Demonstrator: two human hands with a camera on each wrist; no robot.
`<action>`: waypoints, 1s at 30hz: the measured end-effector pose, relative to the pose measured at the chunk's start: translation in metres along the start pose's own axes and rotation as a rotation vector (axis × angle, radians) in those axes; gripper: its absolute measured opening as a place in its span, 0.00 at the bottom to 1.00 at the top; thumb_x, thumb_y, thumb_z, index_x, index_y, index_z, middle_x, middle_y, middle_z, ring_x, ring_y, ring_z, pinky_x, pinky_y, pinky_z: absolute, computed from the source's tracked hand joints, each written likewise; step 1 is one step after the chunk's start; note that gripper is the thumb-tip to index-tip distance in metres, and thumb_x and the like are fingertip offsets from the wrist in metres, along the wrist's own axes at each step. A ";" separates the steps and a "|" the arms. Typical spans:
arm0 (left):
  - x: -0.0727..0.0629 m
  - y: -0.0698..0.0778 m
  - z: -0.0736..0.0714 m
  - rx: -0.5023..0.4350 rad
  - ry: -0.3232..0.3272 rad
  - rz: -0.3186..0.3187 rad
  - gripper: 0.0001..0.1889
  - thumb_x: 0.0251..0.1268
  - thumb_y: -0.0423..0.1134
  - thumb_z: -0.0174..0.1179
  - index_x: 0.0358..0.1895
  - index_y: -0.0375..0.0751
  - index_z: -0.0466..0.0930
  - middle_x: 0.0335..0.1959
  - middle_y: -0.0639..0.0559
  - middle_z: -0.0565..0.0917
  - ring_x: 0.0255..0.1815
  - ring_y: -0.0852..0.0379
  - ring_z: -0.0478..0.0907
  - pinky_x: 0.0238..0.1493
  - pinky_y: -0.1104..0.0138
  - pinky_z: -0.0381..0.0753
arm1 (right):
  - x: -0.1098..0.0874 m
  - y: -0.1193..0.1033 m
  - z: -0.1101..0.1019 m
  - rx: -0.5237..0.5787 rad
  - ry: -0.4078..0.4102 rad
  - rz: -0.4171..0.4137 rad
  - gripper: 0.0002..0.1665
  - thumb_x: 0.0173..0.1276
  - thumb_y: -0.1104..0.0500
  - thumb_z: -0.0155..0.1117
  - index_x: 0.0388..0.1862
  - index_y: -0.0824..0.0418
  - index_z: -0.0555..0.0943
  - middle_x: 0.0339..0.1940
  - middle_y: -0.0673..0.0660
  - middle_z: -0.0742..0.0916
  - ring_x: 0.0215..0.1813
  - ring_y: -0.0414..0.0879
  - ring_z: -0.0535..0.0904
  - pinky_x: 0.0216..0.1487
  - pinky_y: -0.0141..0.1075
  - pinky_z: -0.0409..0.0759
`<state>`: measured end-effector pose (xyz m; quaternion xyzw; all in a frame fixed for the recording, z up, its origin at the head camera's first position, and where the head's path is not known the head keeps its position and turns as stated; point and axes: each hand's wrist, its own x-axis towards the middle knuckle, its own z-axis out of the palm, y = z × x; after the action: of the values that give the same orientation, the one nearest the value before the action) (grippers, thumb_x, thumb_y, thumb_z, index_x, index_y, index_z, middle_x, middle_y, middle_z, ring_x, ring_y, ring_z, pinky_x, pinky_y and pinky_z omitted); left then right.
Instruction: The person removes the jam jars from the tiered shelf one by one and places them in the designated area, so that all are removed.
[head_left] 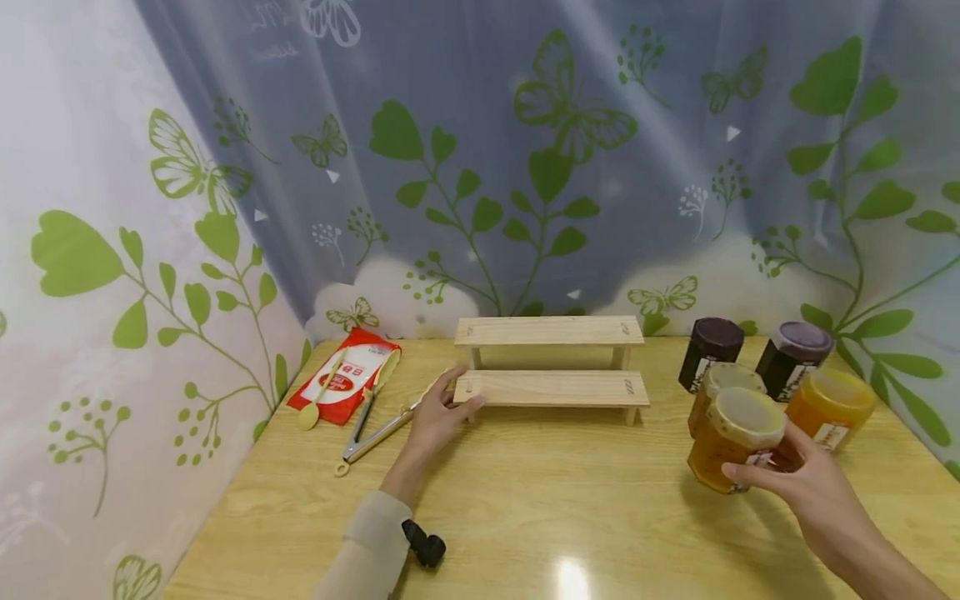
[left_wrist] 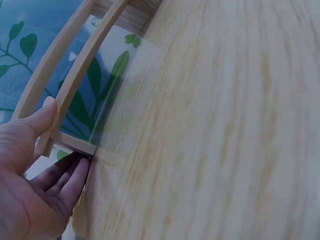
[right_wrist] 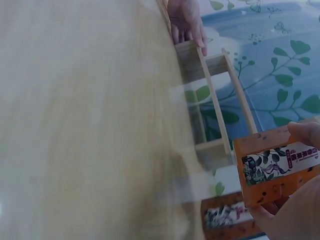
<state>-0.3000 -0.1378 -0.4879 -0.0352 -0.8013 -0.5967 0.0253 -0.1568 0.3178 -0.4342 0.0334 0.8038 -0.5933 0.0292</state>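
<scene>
A two-step wooden display stand [head_left: 551, 389] sits at the middle back of the table. My left hand [head_left: 437, 421] grips the left end of its lower step. In the left wrist view, the thumb lies against the edge of the step [left_wrist: 82, 75] and the fingers reach the leg at that end. On the right, my right hand [head_left: 813, 492] holds a jam jar [head_left: 723, 454] with orange contents, dark specks and a pale lid, thumb and fingers round its sides. The right wrist view shows this jar [right_wrist: 265, 192] raised off the table, its printed label facing the camera.
Behind the held jar stand an amber jar [head_left: 701, 408], a yellow-orange jar [head_left: 813, 412] and two dark jars [head_left: 697, 354]. Left of the stand lie metal tongs [head_left: 382, 435], a red-and-white packet [head_left: 348, 375] and a yellow spoon [head_left: 309, 415]. A patterned curtain [head_left: 480, 167] hangs behind the table.
</scene>
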 end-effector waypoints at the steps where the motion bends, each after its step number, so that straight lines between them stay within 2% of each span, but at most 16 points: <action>1: 0.001 0.000 0.000 -0.007 0.001 0.005 0.37 0.65 0.45 0.74 0.77 0.53 0.71 0.40 0.44 0.88 0.40 0.49 0.85 0.37 0.65 0.80 | -0.002 0.003 -0.003 -0.002 0.005 0.000 0.47 0.74 0.58 0.71 0.83 0.52 0.55 0.51 0.25 0.76 0.51 0.24 0.73 0.46 0.26 0.78; 4: 0.000 0.005 -0.001 -0.034 -0.006 0.005 0.38 0.66 0.42 0.74 0.78 0.49 0.69 0.38 0.41 0.88 0.41 0.41 0.86 0.39 0.60 0.81 | -0.006 0.011 -0.011 -0.026 0.019 0.022 0.47 0.74 0.56 0.71 0.83 0.50 0.55 0.51 0.23 0.74 0.51 0.20 0.72 0.46 0.25 0.77; 5: 0.000 0.005 -0.001 -0.039 -0.007 0.004 0.38 0.66 0.42 0.74 0.78 0.48 0.69 0.38 0.41 0.88 0.41 0.40 0.86 0.39 0.60 0.81 | -0.006 0.013 -0.013 -0.038 0.026 0.038 0.48 0.74 0.55 0.71 0.84 0.51 0.54 0.53 0.26 0.74 0.50 0.20 0.71 0.46 0.24 0.77; 8: -0.001 0.005 -0.001 -0.040 -0.008 -0.005 0.38 0.67 0.42 0.73 0.78 0.49 0.69 0.40 0.40 0.88 0.41 0.42 0.86 0.40 0.59 0.82 | -0.007 0.018 -0.018 -0.095 0.060 0.093 0.55 0.73 0.50 0.72 0.86 0.58 0.49 0.65 0.46 0.77 0.50 0.19 0.67 0.44 0.23 0.76; 11: 0.000 0.002 0.000 -0.016 -0.003 -0.004 0.36 0.67 0.44 0.73 0.77 0.52 0.71 0.44 0.42 0.88 0.40 0.52 0.84 0.39 0.63 0.81 | -0.008 0.024 -0.022 -0.133 0.104 0.128 0.61 0.73 0.48 0.72 0.87 0.64 0.42 0.76 0.69 0.65 0.50 0.20 0.64 0.43 0.22 0.76; 13: 0.000 0.003 0.000 -0.005 -0.005 -0.002 0.35 0.67 0.44 0.73 0.77 0.52 0.71 0.47 0.42 0.88 0.39 0.55 0.83 0.38 0.64 0.81 | -0.008 0.030 -0.024 -0.144 0.139 0.138 0.63 0.73 0.48 0.72 0.87 0.65 0.40 0.76 0.72 0.63 0.50 0.21 0.63 0.41 0.21 0.76; 16: 0.000 0.003 0.000 -0.001 -0.007 0.002 0.35 0.67 0.44 0.73 0.77 0.50 0.71 0.49 0.41 0.87 0.40 0.56 0.83 0.38 0.64 0.80 | -0.008 0.038 -0.027 -0.144 0.183 0.162 0.64 0.72 0.47 0.72 0.87 0.64 0.39 0.77 0.71 0.63 0.57 0.36 0.70 0.41 0.22 0.74; 18: 0.000 0.002 -0.001 0.003 -0.007 0.003 0.36 0.67 0.44 0.73 0.77 0.50 0.71 0.48 0.40 0.88 0.40 0.55 0.83 0.37 0.65 0.80 | -0.007 0.041 -0.028 -0.116 0.197 0.199 0.66 0.72 0.45 0.73 0.87 0.61 0.36 0.80 0.71 0.60 0.67 0.51 0.68 0.53 0.30 0.77; 20: 0.000 0.002 -0.001 0.008 -0.008 0.002 0.36 0.67 0.44 0.73 0.77 0.50 0.71 0.49 0.41 0.88 0.41 0.55 0.83 0.37 0.65 0.79 | -0.005 0.043 -0.029 -0.065 0.203 0.236 0.67 0.72 0.45 0.72 0.87 0.57 0.34 0.84 0.70 0.54 0.76 0.65 0.57 0.67 0.44 0.74; 21: 0.000 0.002 -0.002 0.010 -0.008 0.001 0.36 0.67 0.45 0.73 0.77 0.51 0.71 0.49 0.41 0.88 0.41 0.55 0.83 0.37 0.65 0.79 | -0.004 0.044 -0.030 -0.046 0.207 0.252 0.67 0.71 0.45 0.73 0.87 0.55 0.33 0.85 0.68 0.52 0.79 0.66 0.54 0.72 0.52 0.69; 23: 0.000 0.002 -0.002 0.012 -0.006 0.001 0.36 0.67 0.45 0.73 0.77 0.51 0.71 0.49 0.41 0.88 0.41 0.55 0.83 0.37 0.65 0.79 | -0.002 0.045 -0.030 0.009 0.214 0.275 0.68 0.71 0.45 0.73 0.87 0.52 0.31 0.87 0.66 0.47 0.82 0.69 0.47 0.75 0.66 0.57; 24: 0.000 0.002 -0.002 0.014 -0.004 0.003 0.36 0.67 0.45 0.73 0.77 0.51 0.71 0.48 0.41 0.88 0.40 0.55 0.83 0.37 0.66 0.79 | -0.001 0.046 -0.030 0.009 0.223 0.278 0.68 0.71 0.45 0.73 0.87 0.51 0.31 0.87 0.65 0.47 0.82 0.68 0.48 0.75 0.65 0.58; 26: -0.001 0.001 -0.003 0.014 -0.006 0.013 0.36 0.67 0.44 0.73 0.77 0.49 0.70 0.47 0.42 0.88 0.40 0.54 0.83 0.36 0.65 0.79 | 0.000 0.048 -0.031 -0.025 0.248 0.277 0.68 0.70 0.44 0.74 0.87 0.52 0.34 0.85 0.66 0.54 0.78 0.61 0.59 0.72 0.52 0.69; 28: -0.001 0.001 -0.003 0.016 -0.012 0.023 0.37 0.67 0.45 0.73 0.77 0.48 0.70 0.45 0.41 0.88 0.39 0.53 0.84 0.36 0.65 0.79 | -0.001 0.052 -0.031 -0.087 0.282 0.270 0.67 0.69 0.43 0.74 0.88 0.56 0.38 0.78 0.66 0.66 0.65 0.46 0.71 0.60 0.36 0.77; 29: -0.001 0.001 -0.003 0.015 -0.015 0.027 0.37 0.67 0.45 0.73 0.77 0.47 0.70 0.43 0.41 0.88 0.39 0.53 0.84 0.35 0.65 0.79 | -0.001 0.054 -0.031 -0.115 0.298 0.266 0.66 0.69 0.43 0.75 0.88 0.58 0.40 0.71 0.62 0.72 0.57 0.40 0.72 0.51 0.31 0.78; 30: -0.001 0.000 -0.003 0.014 -0.016 0.027 0.37 0.67 0.45 0.73 0.77 0.47 0.70 0.42 0.41 0.88 0.38 0.52 0.85 0.35 0.65 0.79 | -0.002 0.056 -0.032 -0.130 0.307 0.264 0.66 0.69 0.42 0.74 0.88 0.61 0.42 0.65 0.58 0.74 0.50 0.34 0.70 0.43 0.26 0.76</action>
<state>-0.2990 -0.1407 -0.4868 -0.0509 -0.8051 -0.5903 0.0272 -0.1504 0.3646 -0.4777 0.2263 0.8241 -0.5191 -0.0141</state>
